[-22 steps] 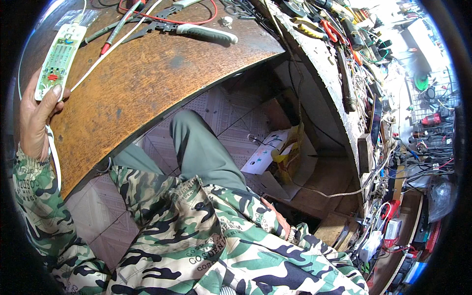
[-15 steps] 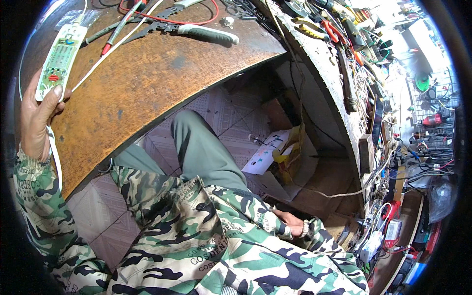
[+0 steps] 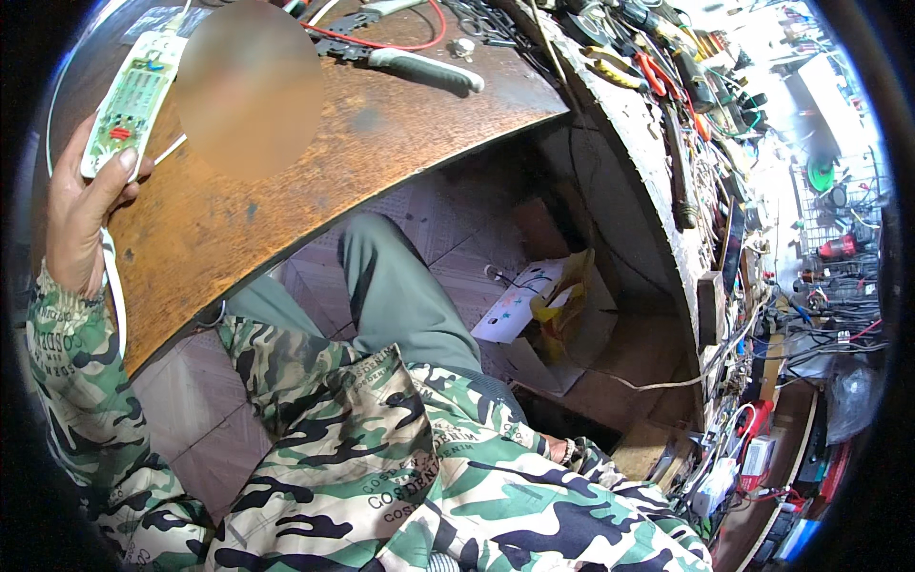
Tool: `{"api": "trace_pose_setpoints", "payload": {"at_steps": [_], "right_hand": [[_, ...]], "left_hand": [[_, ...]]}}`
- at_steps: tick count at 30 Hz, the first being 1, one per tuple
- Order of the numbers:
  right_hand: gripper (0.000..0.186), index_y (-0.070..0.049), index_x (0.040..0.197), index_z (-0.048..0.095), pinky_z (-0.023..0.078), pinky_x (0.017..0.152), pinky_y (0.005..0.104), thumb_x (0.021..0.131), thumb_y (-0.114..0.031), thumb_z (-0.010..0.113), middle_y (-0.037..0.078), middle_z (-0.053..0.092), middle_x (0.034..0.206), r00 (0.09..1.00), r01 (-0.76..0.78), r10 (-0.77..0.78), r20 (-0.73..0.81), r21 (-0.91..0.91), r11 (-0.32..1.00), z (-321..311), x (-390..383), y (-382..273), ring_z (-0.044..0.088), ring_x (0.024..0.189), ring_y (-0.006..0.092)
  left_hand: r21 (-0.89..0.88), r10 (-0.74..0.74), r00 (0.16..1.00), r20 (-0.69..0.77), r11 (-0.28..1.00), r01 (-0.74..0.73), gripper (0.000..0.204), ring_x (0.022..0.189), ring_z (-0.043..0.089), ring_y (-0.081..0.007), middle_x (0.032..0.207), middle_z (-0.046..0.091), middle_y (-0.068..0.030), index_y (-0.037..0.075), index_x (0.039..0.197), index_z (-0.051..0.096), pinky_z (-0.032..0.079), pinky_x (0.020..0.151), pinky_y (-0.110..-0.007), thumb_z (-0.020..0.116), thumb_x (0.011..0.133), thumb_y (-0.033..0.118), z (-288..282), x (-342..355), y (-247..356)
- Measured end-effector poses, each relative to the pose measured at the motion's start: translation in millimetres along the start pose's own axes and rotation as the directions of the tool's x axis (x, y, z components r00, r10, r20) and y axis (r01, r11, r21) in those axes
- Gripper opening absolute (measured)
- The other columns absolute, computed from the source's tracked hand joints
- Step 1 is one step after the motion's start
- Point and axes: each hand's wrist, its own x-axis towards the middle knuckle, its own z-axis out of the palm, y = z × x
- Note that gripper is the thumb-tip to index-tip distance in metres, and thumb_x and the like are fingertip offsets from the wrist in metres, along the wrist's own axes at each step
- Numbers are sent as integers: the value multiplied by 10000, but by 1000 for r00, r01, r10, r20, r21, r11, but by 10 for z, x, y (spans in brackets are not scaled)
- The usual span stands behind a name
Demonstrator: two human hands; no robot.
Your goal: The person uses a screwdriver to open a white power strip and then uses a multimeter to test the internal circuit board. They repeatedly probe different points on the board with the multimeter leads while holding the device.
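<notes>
My left hand [image 3: 91,195] grips the lower end of a long white casing with an exposed circuit board [image 3: 124,105], thumb on its front, at the table's left side. The board is pale green with red and blue parts. A white cable [image 3: 114,286] hangs below the hand along my sleeve, and another cord leaves the casing's top. My right hand [image 3: 557,448] rests low near my lap, mostly hidden by camouflage sleeves, so its fingers and anything in them cannot be made out.
On the brown wooden table [image 3: 315,162] lie grey-handled pliers [image 3: 424,69] and a red wire [image 3: 440,29]; a round blur covers part of the tabletop. An open carton [image 3: 562,348] stands beneath. Yellow-handled pliers [image 3: 618,72] and many tools and cables crowd the right side.
My right hand has drawn back and is now more hidden by the sleeves. The left hand and casing sit slightly higher. A blurred patch now covers the red probe.
</notes>
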Motion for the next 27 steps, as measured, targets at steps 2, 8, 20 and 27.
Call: {"api": "trace_pose_setpoints", "payload": {"at_steps": [2, 8, 20, 27], "right_hand": [[369, 36, 1135, 653, 508, 815, 310, 845, -181, 720, 76, 699, 1017, 996, 72, -67, -51, 104, 992, 27, 76, 224, 621, 893, 141], [235, 30, 1007, 682, 524, 773, 323, 818, -110, 677, 129, 716, 897, 816, 17, -423, -395, -714, 700, -330, 551, -822, 674, 845, 204], [134, 42, 925, 639, 475, 558, 271, 892, -88, 636, 73, 643, 721, -15, 939, -975, 223, -332, -90, 3176, -35, -5639, 593, 605, 146], [213, 57, 864, 635, 415, 471, 300, 894, -153, 641, 67, 620, 665, 31, 981, -994, 109, -196, 9, 4131, 698, -6922, 542, 523, 129]], "left_hand": [[5, 4, 995, 101, 1000, -5, 643, 912, 602, -81, 1145, 613, -59, -1, 1438, 373, 489, 751, -189, 659, 915, 242, -25, 137, -61], [-156, 9, 997, -76, 988, -20, 712, 882, 671, -181, 1055, 654, -154, -46, 1446, 285, 562, 686, -270, 678, 864, 69, -15, 36, -109], [-406, 150, 982, -113, 895, -184, 527, 833, 680, -184, 1058, 646, -114, -14, 1292, 444, 567, 645, -282, 682, 824, 29, -181, 421, -72], [-468, 80, 966, -246, 863, -191, 405, 825, 697, -204, 1033, 633, -140, -19, 1170, 459, 578, 624, -280, 674, 827, -10, -273, 472, -112]]}}
